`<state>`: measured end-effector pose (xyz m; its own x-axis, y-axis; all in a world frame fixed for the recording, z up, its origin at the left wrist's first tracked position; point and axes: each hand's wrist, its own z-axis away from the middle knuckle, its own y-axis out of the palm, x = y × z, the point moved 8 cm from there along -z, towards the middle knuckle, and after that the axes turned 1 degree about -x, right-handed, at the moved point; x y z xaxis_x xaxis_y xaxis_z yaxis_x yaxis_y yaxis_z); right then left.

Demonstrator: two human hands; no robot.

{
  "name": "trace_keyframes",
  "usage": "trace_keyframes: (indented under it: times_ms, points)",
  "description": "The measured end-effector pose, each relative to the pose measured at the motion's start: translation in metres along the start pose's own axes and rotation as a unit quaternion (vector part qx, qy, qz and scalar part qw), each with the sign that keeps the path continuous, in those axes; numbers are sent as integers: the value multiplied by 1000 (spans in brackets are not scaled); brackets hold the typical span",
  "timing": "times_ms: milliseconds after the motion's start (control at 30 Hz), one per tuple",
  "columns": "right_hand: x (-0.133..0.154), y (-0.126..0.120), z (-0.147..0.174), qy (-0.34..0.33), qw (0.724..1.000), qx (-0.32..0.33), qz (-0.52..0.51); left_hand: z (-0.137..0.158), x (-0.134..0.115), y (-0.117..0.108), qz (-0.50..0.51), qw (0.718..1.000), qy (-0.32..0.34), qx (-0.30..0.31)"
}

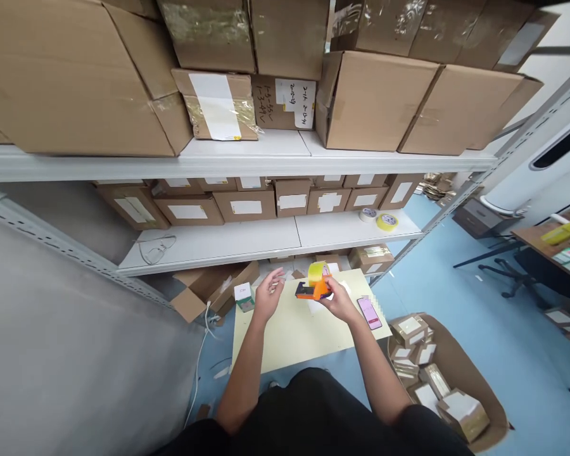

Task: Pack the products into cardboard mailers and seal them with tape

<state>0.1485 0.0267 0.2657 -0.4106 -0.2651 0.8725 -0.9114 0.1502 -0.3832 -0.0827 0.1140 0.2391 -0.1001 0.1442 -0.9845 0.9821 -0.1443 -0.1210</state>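
Observation:
My right hand (338,301) grips an orange and dark tape dispenser (319,289) that carries a roll of yellowish tape (316,272). It is held above the pale yellow tabletop (292,345). To its left, my left hand (269,294) hovers with its fingers apart and nothing in them. A small white and green box (244,296) stands at the table's left edge, close to my left hand. On the right part of the table lies a phone (369,313) with a lit pink screen. White paper is partly hidden beneath the dispenser.
Metal shelving (247,166) with many cardboard boxes rises behind the table. Two tape rolls (387,221) sit on its middle shelf. An open carton (190,305) is at the left. A large bin (498,405) of labelled parcels stands right. A white cable (198,367) trails along the floor.

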Motion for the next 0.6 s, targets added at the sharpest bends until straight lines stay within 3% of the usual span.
trace_keyframes:
  times_ms: [133,300,600]
  points:
    - [30,8,4,-69,993,7,98,-12,-29,-1,-7,997,34,73]
    - [53,29,13,-94,989,35,112,-21,-49,0,1,988,51,145]
    - [57,67,29,-75,988,101,91,-30,-25,29,43,947,-15,318]
